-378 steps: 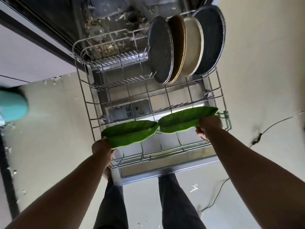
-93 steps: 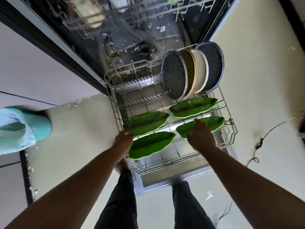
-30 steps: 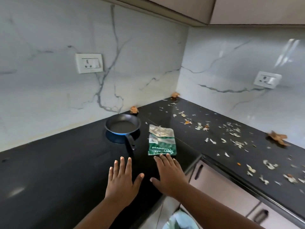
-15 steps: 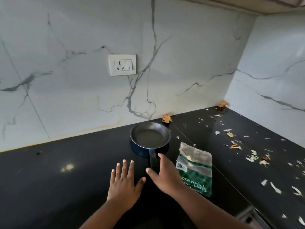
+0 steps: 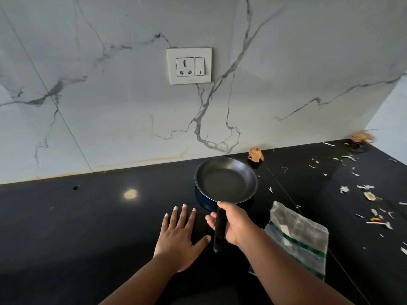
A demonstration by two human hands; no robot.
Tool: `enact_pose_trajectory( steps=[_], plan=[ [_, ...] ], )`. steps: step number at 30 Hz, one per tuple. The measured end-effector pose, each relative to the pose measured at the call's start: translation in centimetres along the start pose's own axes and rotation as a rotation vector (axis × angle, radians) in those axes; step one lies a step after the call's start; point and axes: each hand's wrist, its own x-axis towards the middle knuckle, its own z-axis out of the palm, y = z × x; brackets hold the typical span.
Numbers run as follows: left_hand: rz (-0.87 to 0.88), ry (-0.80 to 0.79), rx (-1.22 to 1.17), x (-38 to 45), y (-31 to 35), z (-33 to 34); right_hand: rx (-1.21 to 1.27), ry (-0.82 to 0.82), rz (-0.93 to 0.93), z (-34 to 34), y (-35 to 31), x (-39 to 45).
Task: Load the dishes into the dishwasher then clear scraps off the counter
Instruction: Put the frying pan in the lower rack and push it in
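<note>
Gripping the pan (image 5: 226, 181) by its handle, my right hand (image 5: 234, 224) could tip it; my left hand (image 5: 179, 237) rests flat beside it on the counter (image 5: 88, 216).

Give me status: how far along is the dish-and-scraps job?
Done: can't tell here; the dishwasher is out of view. In hand: right hand grips the pan by its handle; left hand lies flat on the counter. Left: load the pan, then clear the scraps and the bag.
</note>
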Motion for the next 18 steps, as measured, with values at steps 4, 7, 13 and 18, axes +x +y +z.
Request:
enact_pose_trajectory(
  steps=[4,7,13,18],
  plan=[
    [-0.004,0.009,0.005,0.2,-0.2,0.1,0.053,-0.013,0.046,0.3,-0.7,0.2],
    [-0.011,0.009,0.009,0.4,-0.3,0.3,0.075,-0.063,0.072,-0.1,-1.1,-0.8],
    [-0.014,0.012,-0.011,0.5,-0.6,0.4,0.091,-0.071,-0.04,-1.5,1.3,-5.6],
    [0.009,0.098,-0.088,-0.6,-0.5,0.5,0.043,0.004,-0.156,-5.9,4.1,-12.3]
  ],
)
